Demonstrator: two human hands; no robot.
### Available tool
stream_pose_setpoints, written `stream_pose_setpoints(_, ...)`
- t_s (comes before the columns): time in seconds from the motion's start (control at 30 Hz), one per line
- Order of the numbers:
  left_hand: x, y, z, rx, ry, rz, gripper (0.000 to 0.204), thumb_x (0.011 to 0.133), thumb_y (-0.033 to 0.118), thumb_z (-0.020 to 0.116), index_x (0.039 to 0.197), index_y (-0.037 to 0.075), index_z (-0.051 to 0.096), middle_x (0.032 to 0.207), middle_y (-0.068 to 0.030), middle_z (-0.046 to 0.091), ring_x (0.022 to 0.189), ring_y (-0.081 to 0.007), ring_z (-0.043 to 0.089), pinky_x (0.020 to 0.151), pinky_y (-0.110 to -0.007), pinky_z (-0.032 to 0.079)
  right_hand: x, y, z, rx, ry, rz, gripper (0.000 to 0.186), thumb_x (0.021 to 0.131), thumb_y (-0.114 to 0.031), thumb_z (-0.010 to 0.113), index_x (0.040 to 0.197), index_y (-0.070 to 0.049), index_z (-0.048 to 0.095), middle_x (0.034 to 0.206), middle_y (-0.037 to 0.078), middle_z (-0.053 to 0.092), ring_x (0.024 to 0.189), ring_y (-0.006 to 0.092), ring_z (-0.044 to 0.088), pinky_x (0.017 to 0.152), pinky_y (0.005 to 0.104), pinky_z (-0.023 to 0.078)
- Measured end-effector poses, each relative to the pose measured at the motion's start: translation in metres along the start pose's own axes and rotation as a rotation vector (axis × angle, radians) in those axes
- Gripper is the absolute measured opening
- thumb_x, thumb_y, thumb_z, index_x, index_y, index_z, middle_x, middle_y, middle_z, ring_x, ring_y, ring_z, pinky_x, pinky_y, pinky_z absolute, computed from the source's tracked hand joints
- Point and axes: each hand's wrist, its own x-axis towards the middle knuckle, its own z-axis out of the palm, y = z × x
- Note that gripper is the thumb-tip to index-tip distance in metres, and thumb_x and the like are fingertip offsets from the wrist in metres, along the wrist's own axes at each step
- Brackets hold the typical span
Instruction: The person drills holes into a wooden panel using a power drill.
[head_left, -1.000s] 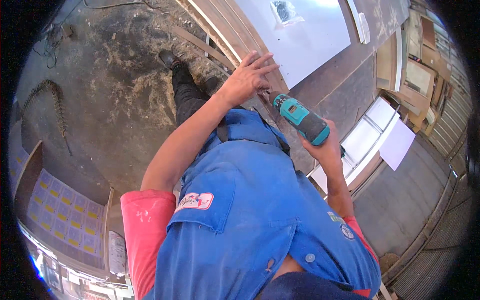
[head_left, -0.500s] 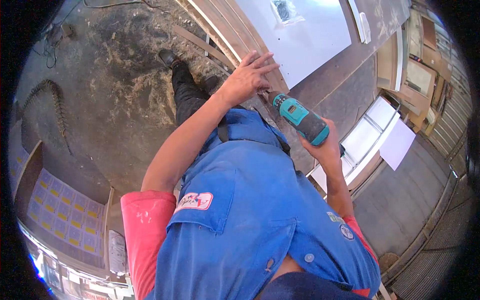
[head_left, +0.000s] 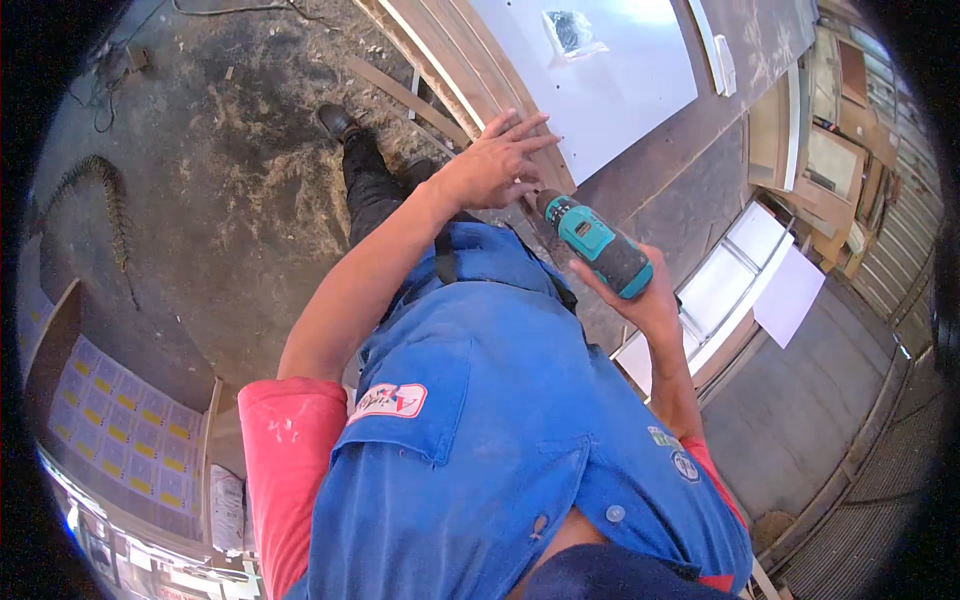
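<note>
My right hand [head_left: 652, 298] grips a teal and black cordless drill [head_left: 598, 243] from behind. The drill's chuck points up and left at the near end of a brown wooden board [head_left: 515, 95]. My left hand [head_left: 497, 168] is at that board end, thumb and index finger drawn together just in front of the chuck. Its other fingers are spread over the wood. Whatever sits between thumb and index finger is too small to make out, and the drill's tip is hidden there. A glossy white panel [head_left: 625, 105] lies beside the board.
On the panel rests a clear plastic bag [head_left: 573, 37] with dark contents. White strips [head_left: 715, 50] lie beyond it. Wood strips [head_left: 410, 98] and sawdust are on the floor left of the board. A white framed piece [head_left: 740, 265] and sheet [head_left: 788, 298] are at right.
Both hands and the drill have shifted slightly toward me. My left thumb and index finger stay close to the chuck, and the right hand keeps its hold on the drill.
</note>
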Motion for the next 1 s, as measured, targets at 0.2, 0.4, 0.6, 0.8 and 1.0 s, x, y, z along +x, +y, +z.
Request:
stream_pose_setpoints(0.2, 0.004, 0.006, 0.006, -0.021, 0.068, -0.077, 0.071, 0.08, 0.005, 0.077, 0.145, 0.017, 0.051, 0.17, -0.0074, 0.025, 0.16, -0.0285, 0.017, 0.128, -0.059, 0.014, -0.006, 0.002, -0.003, -0.001, 0.083, -0.126, 0.03, 0.08, -0.019, 0.086, 0.1, -0.003, 0.07, 0.085, 0.016, 0.073, 0.08, 0.0318, 0.071, 0.073, 0.0386, 0.054)
stream_pose_setpoints(0.4, 0.001, 0.01, 0.007, 0.01, 0.08, -0.079, 0.08, 0.081, 0.006, 0.077, 0.153, 0.019, 0.044, 0.171, -0.0076, 0.022, 0.16, -0.0277, 0.015, 0.128, -0.056, 0.015, -0.008, -0.008, 0.007, 0.243, 0.098, 0.139, 0.028, 0.078, -0.015, 0.085, 0.098, -0.001, 0.072, 0.086, 0.019, 0.074, 0.079, 0.0323, 0.075, 0.074, 0.0381, 0.055)
stream_pose_setpoints(0.6, 0.004, 0.01, 0.003, 0.046, 0.027, -0.082, 0.081, 0.081, 0.005, 0.077, 0.153, 0.02, 0.043, 0.172, -0.0065, 0.021, 0.161, -0.0277, 0.013, 0.128, -0.057, 0.015, -0.022, 0.015, 0.027, 0.174, 0.253, 0.074, 0.03, 0.078, -0.018, 0.086, 0.099, 0.0, 0.073, 0.087, 0.018, 0.075, 0.079, 0.0301, 0.075, 0.076, 0.0377, 0.056)
stream_pose_setpoints(0.8, 0.004, 0.005, 0.005, 0.053, 0.024, -0.077, 0.078, 0.082, 0.004, 0.076, 0.152, 0.02, 0.045, 0.171, -0.0059, 0.021, 0.161, -0.0279, 0.013, 0.127, -0.059, 0.015, -0.017, -0.013, 0.012, 0.227, 0.182, 0.087, 0.03, 0.078, -0.018, 0.085, 0.098, 0.0, 0.072, 0.087, 0.018, 0.075, 0.08, 0.0304, 0.075, 0.076, 0.0382, 0.056)
stream_pose_setpoints(1.0, 0.004, 0.006, 0.004, 0.125, 0.034, -0.045, 0.065, 0.084, 0.013, 0.077, 0.144, 0.019, 0.055, 0.167, -0.0089, 0.031, 0.159, -0.0279, 0.017, 0.127, -0.055, 0.018, -0.021, 0.003, 0.019, 0.257, 0.136, 0.079, 0.031, 0.078, -0.018, 0.085, 0.099, 0.0, 0.071, 0.085, 0.018, 0.074, 0.078, 0.0306, 0.075, 0.074, 0.0384, 0.056)
